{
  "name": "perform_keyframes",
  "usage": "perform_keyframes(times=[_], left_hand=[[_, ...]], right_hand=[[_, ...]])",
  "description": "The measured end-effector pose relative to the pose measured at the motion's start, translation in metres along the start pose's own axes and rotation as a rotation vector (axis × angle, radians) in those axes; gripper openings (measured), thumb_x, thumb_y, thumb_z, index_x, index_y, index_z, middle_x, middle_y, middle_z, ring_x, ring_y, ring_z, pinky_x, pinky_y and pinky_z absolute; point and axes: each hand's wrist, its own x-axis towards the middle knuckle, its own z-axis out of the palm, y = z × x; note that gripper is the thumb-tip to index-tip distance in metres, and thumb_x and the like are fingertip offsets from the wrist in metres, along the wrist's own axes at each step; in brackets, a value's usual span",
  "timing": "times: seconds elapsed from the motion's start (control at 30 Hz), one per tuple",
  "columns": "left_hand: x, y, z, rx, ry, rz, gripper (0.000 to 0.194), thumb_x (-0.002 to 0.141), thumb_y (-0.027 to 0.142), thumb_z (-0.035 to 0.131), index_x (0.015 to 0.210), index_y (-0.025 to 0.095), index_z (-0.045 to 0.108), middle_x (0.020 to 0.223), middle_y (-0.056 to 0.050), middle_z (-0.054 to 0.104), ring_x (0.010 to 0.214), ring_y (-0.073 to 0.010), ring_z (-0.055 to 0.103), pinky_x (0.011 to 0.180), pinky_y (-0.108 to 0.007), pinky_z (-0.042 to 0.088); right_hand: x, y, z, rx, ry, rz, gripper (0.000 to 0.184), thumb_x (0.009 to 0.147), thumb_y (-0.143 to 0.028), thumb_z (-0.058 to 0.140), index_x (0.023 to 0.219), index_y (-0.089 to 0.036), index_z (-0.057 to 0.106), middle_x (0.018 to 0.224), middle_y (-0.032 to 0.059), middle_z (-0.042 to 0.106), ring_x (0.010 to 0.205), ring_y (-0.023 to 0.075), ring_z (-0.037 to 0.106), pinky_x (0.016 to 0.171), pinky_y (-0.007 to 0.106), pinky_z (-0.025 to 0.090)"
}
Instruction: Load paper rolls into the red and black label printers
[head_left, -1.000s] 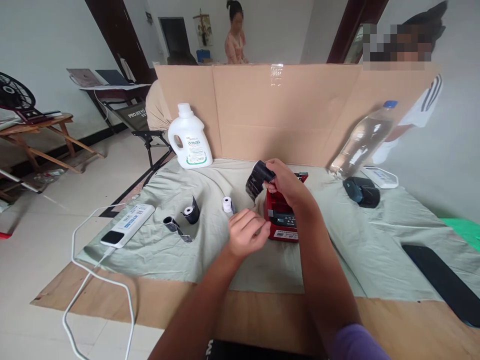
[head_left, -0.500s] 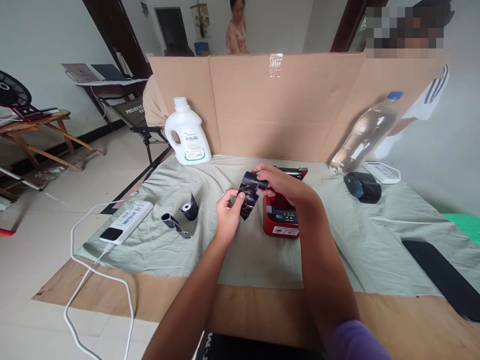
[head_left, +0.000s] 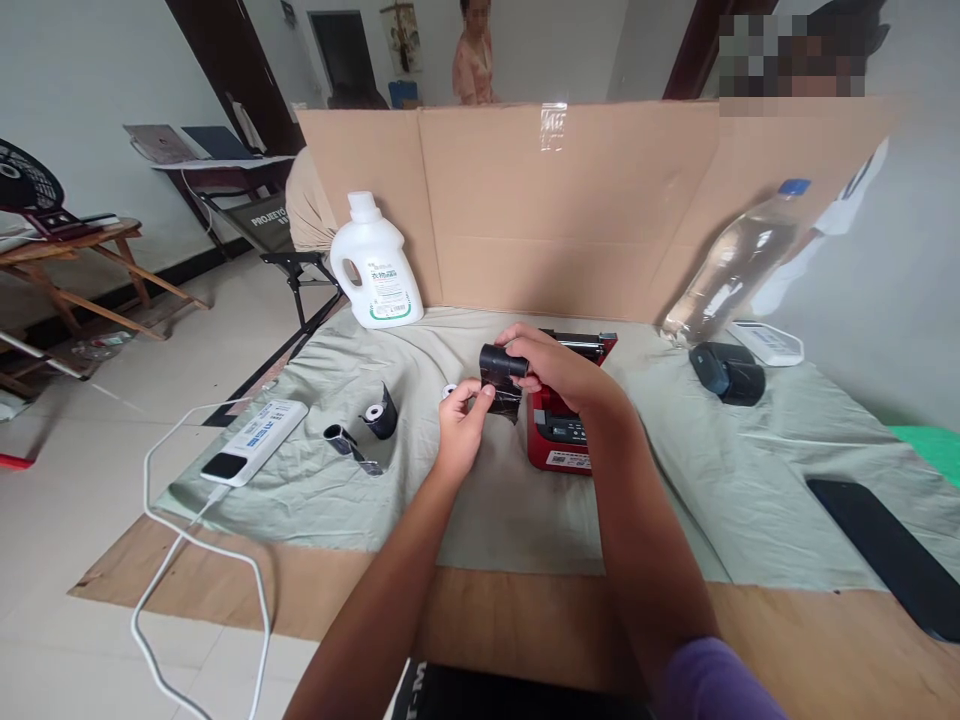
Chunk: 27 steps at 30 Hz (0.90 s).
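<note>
A roll of black printer ribbon (head_left: 501, 362) is held up between my two hands above the cloth. The fingers of my right hand (head_left: 551, 365) are closed around the roll from its right side. My left hand (head_left: 463, 415) pinches the creased loose ribbon film that hangs below the roll. A bit of a white core end shows behind my left fingers. Just right of the ribbon stands a red label printer (head_left: 559, 440), its top open, partly covered by my right hand and forearm. Another ribbon (head_left: 379, 415), with two rolls joined by a strip, lies to my left.
A white detergent bottle (head_left: 379, 270) and a cardboard screen (head_left: 540, 220) stand at the back. On the right are a tilted plastic bottle (head_left: 739, 265), a black device (head_left: 726, 373) and a phone (head_left: 885, 550). A white power bank (head_left: 255, 445) with a cable (head_left: 259, 570) lies left.
The ribbon roll has turned to lie more level, and its loose film now hangs more to the right. Both hands have shifted slightly. The person behind the screen at right has moved a little.
</note>
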Motion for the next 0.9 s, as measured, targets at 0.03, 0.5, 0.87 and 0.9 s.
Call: perform_keyframes(times=[0.03, 0.5, 0.87, 0.9], left_hand=[[0.0, 0.0, 0.0, 0.01, 0.003, 0.003, 0.029, 0.087, 0.045, 0.067, 0.076, 0.018, 0.064, 0.073, 0.0, 0.06, 0.072, -0.0141, 0.053, 0.073, -0.026, 0.042], [0.007, 0.014, -0.012, 0.449, 0.107, 0.336, 0.02, 0.094, 0.032, 0.059, 0.077, 0.021, 0.061, 0.081, -0.001, 0.059, 0.085, -0.0178, 0.052, 0.079, -0.028, 0.041], [0.008, 0.007, -0.016, 0.566, 0.187, 0.423, 0.015, 0.095, 0.028, 0.058, 0.083, 0.021, 0.061, 0.087, -0.003, 0.061, 0.089, -0.0184, 0.056, 0.082, -0.031, 0.044], [0.008, 0.007, -0.016, 0.576, 0.202, 0.428, 0.014, 0.095, 0.03, 0.059, 0.084, 0.021, 0.061, 0.09, -0.004, 0.061, 0.091, -0.0186, 0.057, 0.084, -0.031, 0.045]], right_hand=[[0.0, -0.001, 0.001, 0.0, -0.002, 0.02, 0.017, 0.082, -0.032, 0.051, 0.098, -0.025, 0.054, 0.06, -0.0041, 0.043, 0.049, 0.0121, 0.036, 0.047, 0.024, 0.026], [-0.01, -0.012, 0.015, -0.178, -0.038, 0.018, 0.011, 0.081, -0.032, 0.054, 0.089, -0.025, 0.057, 0.071, -0.002, 0.058, 0.064, 0.0145, 0.049, 0.056, 0.026, 0.035], [-0.005, -0.011, 0.014, -0.453, 0.01, -0.103, 0.026, 0.093, -0.036, 0.048, 0.093, -0.019, 0.068, 0.066, -0.0002, 0.058, 0.055, 0.0128, 0.047, 0.053, 0.027, 0.032], [-0.005, -0.011, 0.014, -0.44, 0.015, -0.104, 0.026, 0.093, -0.037, 0.048, 0.093, -0.02, 0.068, 0.064, -0.0003, 0.058, 0.053, 0.0127, 0.046, 0.052, 0.027, 0.031]])
